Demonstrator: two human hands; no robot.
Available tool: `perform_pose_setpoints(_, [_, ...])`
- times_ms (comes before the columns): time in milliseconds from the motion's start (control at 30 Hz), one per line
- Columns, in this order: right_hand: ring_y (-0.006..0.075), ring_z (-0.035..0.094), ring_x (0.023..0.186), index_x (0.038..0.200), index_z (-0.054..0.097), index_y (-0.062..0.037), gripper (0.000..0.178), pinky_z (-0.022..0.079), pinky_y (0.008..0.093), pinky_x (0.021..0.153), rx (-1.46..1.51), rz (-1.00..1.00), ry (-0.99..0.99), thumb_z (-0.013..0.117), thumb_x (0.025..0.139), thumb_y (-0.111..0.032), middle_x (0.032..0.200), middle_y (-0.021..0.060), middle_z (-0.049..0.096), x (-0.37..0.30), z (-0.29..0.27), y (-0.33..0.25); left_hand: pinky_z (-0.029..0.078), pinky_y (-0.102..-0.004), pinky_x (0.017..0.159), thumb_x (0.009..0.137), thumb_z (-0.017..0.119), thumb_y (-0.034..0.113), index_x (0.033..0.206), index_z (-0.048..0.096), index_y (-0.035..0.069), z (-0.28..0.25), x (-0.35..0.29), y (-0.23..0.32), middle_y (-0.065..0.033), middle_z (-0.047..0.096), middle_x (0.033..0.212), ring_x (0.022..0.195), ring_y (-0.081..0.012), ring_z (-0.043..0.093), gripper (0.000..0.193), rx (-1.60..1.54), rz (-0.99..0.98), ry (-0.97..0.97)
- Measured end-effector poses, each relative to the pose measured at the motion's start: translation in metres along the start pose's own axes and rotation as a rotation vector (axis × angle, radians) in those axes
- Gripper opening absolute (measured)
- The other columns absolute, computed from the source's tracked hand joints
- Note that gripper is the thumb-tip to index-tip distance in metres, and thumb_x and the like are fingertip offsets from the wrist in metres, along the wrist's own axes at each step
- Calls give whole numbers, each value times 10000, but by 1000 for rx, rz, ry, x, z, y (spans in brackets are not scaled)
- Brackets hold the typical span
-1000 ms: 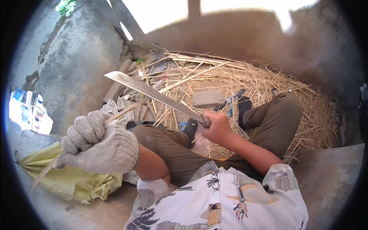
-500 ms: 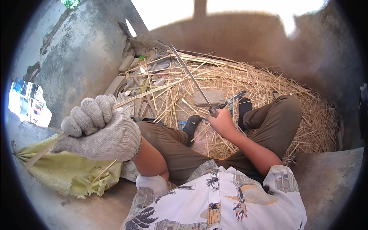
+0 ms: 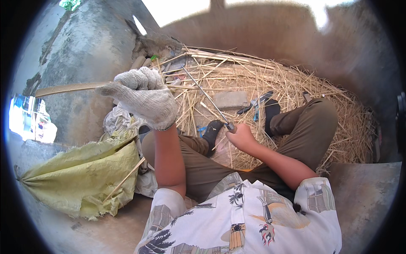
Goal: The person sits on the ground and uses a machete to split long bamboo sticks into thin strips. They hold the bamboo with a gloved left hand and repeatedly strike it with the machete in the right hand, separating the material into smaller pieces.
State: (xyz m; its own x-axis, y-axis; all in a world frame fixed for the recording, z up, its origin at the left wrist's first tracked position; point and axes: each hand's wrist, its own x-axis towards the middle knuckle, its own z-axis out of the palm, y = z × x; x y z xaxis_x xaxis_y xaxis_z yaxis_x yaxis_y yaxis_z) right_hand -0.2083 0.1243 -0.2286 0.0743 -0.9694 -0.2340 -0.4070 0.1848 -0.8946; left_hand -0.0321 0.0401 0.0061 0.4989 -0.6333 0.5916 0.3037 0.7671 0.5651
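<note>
Newly raised, grey-knit-gloved left hand (image 3: 141,97) clamps flat tan strip (image 3: 69,89) pointing 9 o'clock (bare right hand (image 3: 242,136) clamps steel-bladed knife (image 3: 207,97)).

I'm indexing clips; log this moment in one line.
left hand: gloved, grips flat strip | right hand: bare, grips knife | brick: amid straw

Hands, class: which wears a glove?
The left hand, in a grey knitted glove, gripping a pale flat strip; the right hand, holding a long knife, is bare.
</note>
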Motion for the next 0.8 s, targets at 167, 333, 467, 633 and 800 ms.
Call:
perform_pose_setpoints(167, [321, 630, 612, 760, 634, 61, 297, 494, 436, 624, -18, 27, 17, 668, 797, -232, 655, 217, 636, -2, 4, -6, 137, -289, 399, 945, 419, 760, 588, 217, 203, -7, 6, 0, 66, 193, 491, 426, -92, 167, 692, 95, 30, 33])
perform_pose_setpoints(333, [403, 689, 713, 821, 674, 54, 299, 534, 447, 675, -50, -100, -7, 663, 823, -244, 699, 222, 673, -7, 3, -17, 120, -287, 409, 945, 411, 766, 580, 209, 208, -17, 10, 0, 65, 185, 481, 429, -94, 160, 696, -18, -32, 12])
perform_pose_setpoints(467, [403, 695, 731, 824, 687, 37, 279, 534, 448, 686, -27, 67, -24, 664, 826, -241, 722, 233, 680, 6, 4, 6, 131, -300, 401, 960, 392, 753, 574, 219, 201, -8, 3, -2, 52, 208, 487, 434, -103, 171, 695, -32, -41, -3])
perform_pose_setpoints(633, [413, 684, 749, 843, 704, 8, 247, 535, 465, 710, -16, 44, 1, 658, 827, -234, 749, 241, 684, 0, 5, -3, 123, -268, 387, 935, 415, 763, 560, 238, 206, -16, 8, 11, 69, 202, 491, 424, -90, 163, 694, -167, -64, -129])
perform_pose_setpoints(800, [426, 655, 694, 842, 687, 10, 246, 516, 469, 660, 27, -83, -23, 647, 840, -233, 719, 222, 673, -20, -3, -25, 136, -282, 399, 954, 384, 741, 567, 244, 207, -13, 10, 28, 70, 195, 491, 426, -90, 156, 675, -214, -61, -212])
